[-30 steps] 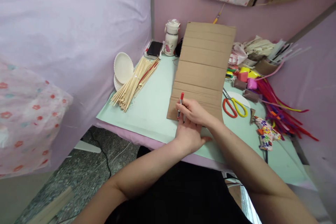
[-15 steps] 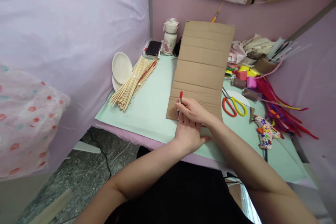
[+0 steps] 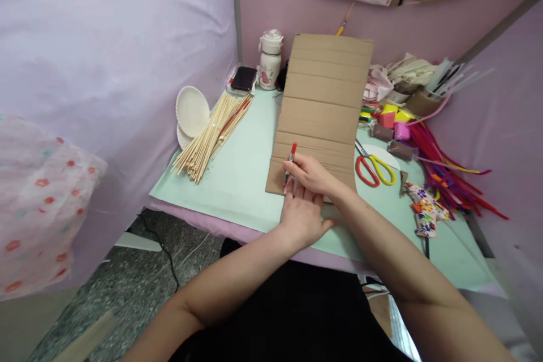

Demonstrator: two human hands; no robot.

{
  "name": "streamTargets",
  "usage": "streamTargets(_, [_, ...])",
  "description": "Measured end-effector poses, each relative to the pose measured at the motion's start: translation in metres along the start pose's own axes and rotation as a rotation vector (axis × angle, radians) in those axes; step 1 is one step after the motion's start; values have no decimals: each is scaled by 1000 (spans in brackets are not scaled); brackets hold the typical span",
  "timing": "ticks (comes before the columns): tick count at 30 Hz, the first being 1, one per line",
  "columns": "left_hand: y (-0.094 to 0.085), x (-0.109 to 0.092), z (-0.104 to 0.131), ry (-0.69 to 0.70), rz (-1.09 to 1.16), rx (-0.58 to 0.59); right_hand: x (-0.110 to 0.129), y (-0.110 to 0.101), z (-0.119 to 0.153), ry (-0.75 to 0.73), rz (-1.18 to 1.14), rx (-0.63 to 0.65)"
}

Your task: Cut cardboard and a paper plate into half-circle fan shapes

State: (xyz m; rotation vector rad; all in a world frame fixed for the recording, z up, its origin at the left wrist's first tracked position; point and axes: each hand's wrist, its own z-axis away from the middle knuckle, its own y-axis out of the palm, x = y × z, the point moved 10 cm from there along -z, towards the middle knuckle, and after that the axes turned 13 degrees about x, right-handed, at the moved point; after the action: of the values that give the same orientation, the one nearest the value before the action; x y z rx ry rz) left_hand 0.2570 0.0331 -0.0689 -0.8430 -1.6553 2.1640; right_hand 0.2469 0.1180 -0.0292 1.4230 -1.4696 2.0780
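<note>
A sheet of brown cardboard (image 3: pixel 322 96) with creases across it lies lengthwise on the table, its near edge under my hands. My right hand (image 3: pixel 311 172) is closed around a red-capped marker (image 3: pixel 292 154), holding it nearly upright at the near left corner of the cardboard. My left hand (image 3: pixel 302 215) rests flat with its fingers stretched over the near edge, thumb out to the right. My right hand crosses over the left fingertips and partly hides them. The marker's lower tip is close to the cardboard; whether it touches I cannot tell.
Left on the table (image 3: pixel 237 164) are a bundle of wooden sticks (image 3: pixel 212 138), white paper plates (image 3: pixel 192 110), a phone (image 3: pixel 244 78) and a white bottle (image 3: pixel 270 62). Scissors (image 3: pixel 375 169), clay packs (image 3: pixel 387 119), pipe cleaners (image 3: pixel 445 164) and a flowered fabric piece (image 3: pixel 427 212) lie right.
The view has shifted slightly, so the table items appear a little further left. The marker leans a bit more to the right; both hands stay at the cardboard's near edge.
</note>
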Motion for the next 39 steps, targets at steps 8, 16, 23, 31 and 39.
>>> streamTargets(8, [1,-1,0,-2,-25,2,-8,-8,2,4,-4,-54])
streamTargets(16, [2,0,-1,-14,-47,0,-13,-13,3,14,-40,-78])
streamTargets(23, [1,0,-1,-16,-72,-30,-19,-22,4,3,-7,-114])
streamTargets(31, [1,-1,-2,-13,-77,-27,-23,-24,5,10,-40,-125])
streamTargets(39, [2,-2,-2,-12,-80,9,-30,-31,11,24,-105,-160])
